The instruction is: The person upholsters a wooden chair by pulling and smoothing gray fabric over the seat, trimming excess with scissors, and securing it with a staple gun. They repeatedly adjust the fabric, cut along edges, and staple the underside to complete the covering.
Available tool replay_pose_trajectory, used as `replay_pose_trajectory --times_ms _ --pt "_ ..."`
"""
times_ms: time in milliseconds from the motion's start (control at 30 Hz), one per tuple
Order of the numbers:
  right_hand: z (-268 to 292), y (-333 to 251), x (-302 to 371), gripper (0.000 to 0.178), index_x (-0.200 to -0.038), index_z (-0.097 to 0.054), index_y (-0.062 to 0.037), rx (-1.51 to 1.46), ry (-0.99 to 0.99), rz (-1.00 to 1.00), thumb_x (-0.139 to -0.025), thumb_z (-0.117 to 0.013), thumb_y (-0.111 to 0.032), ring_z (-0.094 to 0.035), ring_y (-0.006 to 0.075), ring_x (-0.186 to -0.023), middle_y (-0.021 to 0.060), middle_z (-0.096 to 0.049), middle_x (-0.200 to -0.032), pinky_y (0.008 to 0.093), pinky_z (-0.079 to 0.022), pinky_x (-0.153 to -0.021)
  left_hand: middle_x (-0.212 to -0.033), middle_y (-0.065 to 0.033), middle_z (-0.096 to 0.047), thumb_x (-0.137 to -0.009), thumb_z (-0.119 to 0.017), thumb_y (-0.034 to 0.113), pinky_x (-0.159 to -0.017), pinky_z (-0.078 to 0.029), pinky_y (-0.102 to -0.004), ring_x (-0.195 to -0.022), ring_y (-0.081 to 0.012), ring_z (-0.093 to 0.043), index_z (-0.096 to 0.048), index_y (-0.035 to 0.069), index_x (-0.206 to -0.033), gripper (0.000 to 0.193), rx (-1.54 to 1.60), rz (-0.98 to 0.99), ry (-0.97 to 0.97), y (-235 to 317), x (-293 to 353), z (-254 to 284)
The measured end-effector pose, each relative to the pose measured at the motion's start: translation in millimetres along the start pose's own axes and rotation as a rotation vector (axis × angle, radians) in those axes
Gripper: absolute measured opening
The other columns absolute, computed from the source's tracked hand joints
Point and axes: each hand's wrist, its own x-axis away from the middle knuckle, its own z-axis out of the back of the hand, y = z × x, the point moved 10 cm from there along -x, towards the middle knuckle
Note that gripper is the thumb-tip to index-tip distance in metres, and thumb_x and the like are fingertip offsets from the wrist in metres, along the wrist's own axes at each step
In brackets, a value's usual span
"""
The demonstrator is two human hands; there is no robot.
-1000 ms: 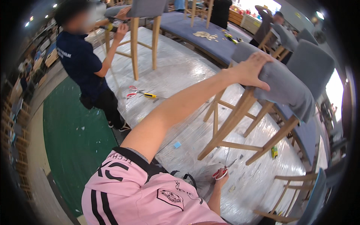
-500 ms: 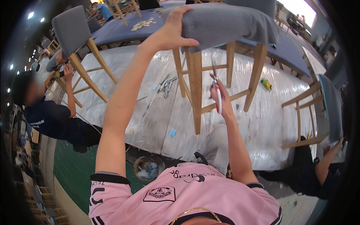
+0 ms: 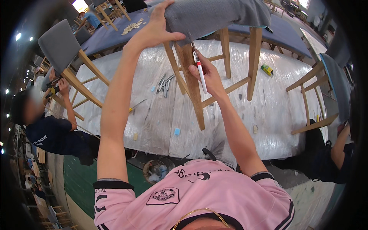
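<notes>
My left hand point(image 3: 151, 32) grips the near left corner of a grey upholstered chair point(image 3: 218, 17), its thumb along the fabric's lower edge. The chair's wooden front leg point(image 3: 193, 86) points down toward me. My right hand point(image 3: 211, 76) is closed round scissors point(image 3: 201, 74) with white and red handles. Their blades point up and meet the fabric edge at the top of that leg, just right of my left thumb. The blade tips are partly hidden there.
The worktable point(image 3: 153, 115) is wrapped in clear plastic. On it lie metal bolts point(image 3: 165, 84), a screwdriver point(image 3: 137, 104), a blue piece point(image 3: 177, 131) and a yellow-green item point(image 3: 267, 69). A co-worker point(image 3: 50, 126) works on another chair point(image 3: 61, 42) at left; a bucket point(image 3: 157, 170) stands below.
My right hand has raised the scissors from beside the leg to the fabric edge, and their blades have come together. The chair and my left hand sit further left in view.
</notes>
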Motion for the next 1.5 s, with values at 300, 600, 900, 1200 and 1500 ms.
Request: replay_pose_trajectory --times_ms 300,600,900,1200,1500 --pt "3.5 5.2 -0.5 0.087 -0.149 -0.052 0.0014 -0.067 0.039 -0.073 -0.089 -0.078 -0.055 -0.061 0.0121 -0.096 0.0054 -0.068 -0.105 0.0277 -0.05 -0.09 -0.159 -0.0257 -0.022 -0.072 -0.093 0.034 -0.125 -0.019 -0.0424 -0.152 -0.0365 -0.022 -0.012 0.002 -0.159 0.123 -0.07 -0.006 -0.017 7.0 -3.8 5.3" --pt "10.8 15.2 -5.6 0.086 -0.143 -0.058 0.0014 0.004 0.043 -0.111 -0.086 -0.079 -0.06 -0.056 0.009 -0.08 -0.0004 -0.062 -0.084 0.0253 -0.048 -0.075 -0.16 -0.0166 -0.031 -0.074 -0.093 0.037 -0.121 -0.033 -0.0455 -0.148 -0.0319 -0.034 -0.016 0.022 -0.162 0.118 0.019 -0.008 -0.009 -8.5 -3.8 -3.2" --pt "16.8 24.3 -12.3 0.07 -0.142 -0.062 -0.0061 0.028 0.078 -0.068 -0.089 -0.08 -0.048 -0.049 0.0052 -0.059 -0.0039 -0.057 -0.071 0.0237 -0.04 -0.056 -0.16 -0.0189 -0.03 -0.074 -0.093 0.039 -0.121 -0.032 -0.0466 -0.149 -0.0342 -0.032 -0.014 0.021 -0.163 0.12 0.07 0.063 -0.035 -10.3 -5.6 -5.4" --pt "22.3 25.1 -4.9 0.058 -0.141 -0.063 -0.0054 0.083 0.063 -0.02 -0.091 -0.082 -0.029 -0.044 0.003 -0.052 -0.0059 -0.05 -0.065 0.0229 -0.035 -0.048 -0.16 -0.0195 -0.032 -0.074 -0.093 0.039 -0.121 -0.032 -0.0477 -0.149 -0.0346 -0.034 -0.017 0.021 -0.163 0.119 0.065 0.07 -0.026 -16.3 -8.3 -2.8" --pt "241.4 240.6 227.6 0.035 -0.122 -0.071 -0.0004 -0.023 0.88 -0.15 -0.102 -0.066 -0.029 -0.054 0.0099 -0.056 -0.0008 -0.06 -0.078 0.0274 -0.044 -0.047 -0.148 -0.016 -0.052 -0.08 -0.07 0.076 -0.115 -0.043 -0.0505 -0.138 -0.0338 -0.051 -0.054 0.014 -0.147 0.093 -0.302 0.177 0.017 -42.7 -57.3 37.9"
